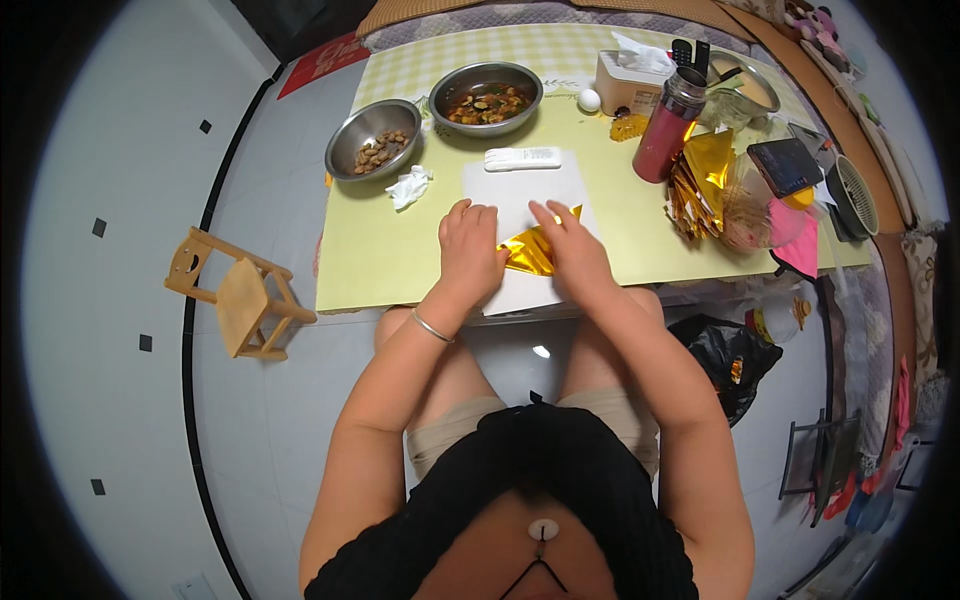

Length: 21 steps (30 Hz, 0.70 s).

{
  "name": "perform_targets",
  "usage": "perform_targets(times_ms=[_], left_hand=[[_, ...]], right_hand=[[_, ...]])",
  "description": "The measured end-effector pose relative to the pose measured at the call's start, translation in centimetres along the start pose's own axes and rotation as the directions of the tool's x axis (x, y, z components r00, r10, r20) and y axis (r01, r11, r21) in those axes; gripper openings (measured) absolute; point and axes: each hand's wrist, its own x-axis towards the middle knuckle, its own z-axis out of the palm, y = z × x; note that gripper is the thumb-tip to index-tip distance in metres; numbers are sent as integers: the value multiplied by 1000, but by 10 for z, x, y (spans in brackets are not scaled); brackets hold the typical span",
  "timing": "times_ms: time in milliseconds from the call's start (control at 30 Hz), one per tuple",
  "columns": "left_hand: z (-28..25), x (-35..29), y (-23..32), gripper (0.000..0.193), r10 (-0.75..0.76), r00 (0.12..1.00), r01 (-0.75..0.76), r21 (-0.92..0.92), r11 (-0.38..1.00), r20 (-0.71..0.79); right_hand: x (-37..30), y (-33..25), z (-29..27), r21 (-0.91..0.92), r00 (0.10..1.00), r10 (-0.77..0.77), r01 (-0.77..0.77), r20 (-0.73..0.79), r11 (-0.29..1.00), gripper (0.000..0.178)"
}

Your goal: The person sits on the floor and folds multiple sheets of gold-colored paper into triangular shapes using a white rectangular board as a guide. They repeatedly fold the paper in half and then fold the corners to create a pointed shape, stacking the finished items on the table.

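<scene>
A shiny gold foil sheet [530, 252], partly folded, rests on a white sheet [543, 188] at the table's near edge. At its left end, my left hand [470, 250] has curled fingers, and its thumb presses on the foil. From the other side my right hand [580, 252] grips the foil, fingers bent over its upper right corner. My palms hide part of both sheets. Beyond my hands, a narrow white packet [522, 159] lies across the white sheet. More gold foil sheets [705, 180] stand bunched to the right.
Two steel bowls hold food: one [345, 128] with nuts, another [487, 68] with a dish in sauce. A crumpled tissue [409, 187] lies nearby. Toward the right are a red flask [665, 130], a tissue box [625, 85] and a phone [785, 166]. A wooden chair [243, 297] stands left.
</scene>
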Motion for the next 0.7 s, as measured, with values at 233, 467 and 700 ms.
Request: perform_targets(times_ms=[233, 467, 700], left_hand=[[-4, 24, 15, 42, 14, 910, -69, 117, 991, 415], [28, -14, 25, 44, 127, 924, -170, 91, 981, 359], [-2, -48, 34, 70, 178, 889, -186, -22, 982, 422]], right_hand=[[29, 32, -21, -161, 978, -207, 202, -15, 966, 56], [26, 62, -10, 50, 870, -353, 359, 344, 932, 43], [7, 69, -13, -26, 908, -211, 236, 363, 971, 58]])
